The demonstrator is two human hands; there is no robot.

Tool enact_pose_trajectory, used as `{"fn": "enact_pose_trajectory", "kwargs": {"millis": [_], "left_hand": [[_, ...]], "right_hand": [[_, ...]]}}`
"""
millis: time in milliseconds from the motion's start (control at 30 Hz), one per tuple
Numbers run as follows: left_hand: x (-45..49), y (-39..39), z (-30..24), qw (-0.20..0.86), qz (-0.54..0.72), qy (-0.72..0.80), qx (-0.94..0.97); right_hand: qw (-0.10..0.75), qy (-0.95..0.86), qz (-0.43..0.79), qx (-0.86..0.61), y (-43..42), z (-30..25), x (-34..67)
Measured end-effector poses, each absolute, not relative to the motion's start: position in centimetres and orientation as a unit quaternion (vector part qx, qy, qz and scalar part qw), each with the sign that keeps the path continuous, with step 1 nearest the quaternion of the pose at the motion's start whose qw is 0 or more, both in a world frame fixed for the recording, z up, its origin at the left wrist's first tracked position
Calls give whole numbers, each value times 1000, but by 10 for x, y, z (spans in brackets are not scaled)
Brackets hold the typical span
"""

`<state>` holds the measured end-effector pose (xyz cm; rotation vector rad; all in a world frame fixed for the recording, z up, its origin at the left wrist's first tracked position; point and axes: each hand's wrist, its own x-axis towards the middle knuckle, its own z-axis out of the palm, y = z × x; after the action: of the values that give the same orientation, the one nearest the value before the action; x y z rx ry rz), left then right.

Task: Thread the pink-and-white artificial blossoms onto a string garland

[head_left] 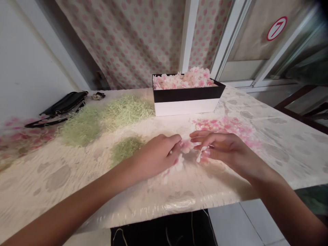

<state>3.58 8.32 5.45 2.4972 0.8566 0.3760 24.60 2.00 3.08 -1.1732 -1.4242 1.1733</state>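
Observation:
My left hand [160,153] is closed around a sprig of pale pink artificial blossoms [186,146], part of it hanging below the fingers. Opposite it, my right hand [228,147] pinches a small white-and-pink petal [201,155] between thumb and fingers. Both hands hover close together over the near side of the table. Behind them stands a black-and-white box [186,106], filled to above its rim with pale pink blossoms [196,78]. Loose pink petals [228,125] lie on the tablecloth just beyond my right hand.
Tufts of light green shredded filler [125,111] spread left of the box, with a smaller tuft [126,148] beside my left wrist. A black bag [65,102] and more pink flowers [23,133] lie at the far left. The patterned tablecloth [89,184] hangs over the front edge.

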Motion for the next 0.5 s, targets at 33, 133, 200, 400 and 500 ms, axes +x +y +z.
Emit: {"fn": "enact_pose_trajectory", "kwargs": {"millis": [33,133,200,400,500], "left_hand": [[29,75,55,243,139,316,906],[10,53,51,275,151,333,889],[-1,41,46,289,161,347,878],[-32,15,27,40,285,265,920],[-40,6,20,-49,297,225,927]], "right_hand": [[459,-574,494,-464,19,33,238],[452,-575,531,-428,15,36,218],[448,-569,557,-407,12,35,212],[408,-488,704,-314,2,25,201],[392,-454,732,-324,-5,20,183]]}}
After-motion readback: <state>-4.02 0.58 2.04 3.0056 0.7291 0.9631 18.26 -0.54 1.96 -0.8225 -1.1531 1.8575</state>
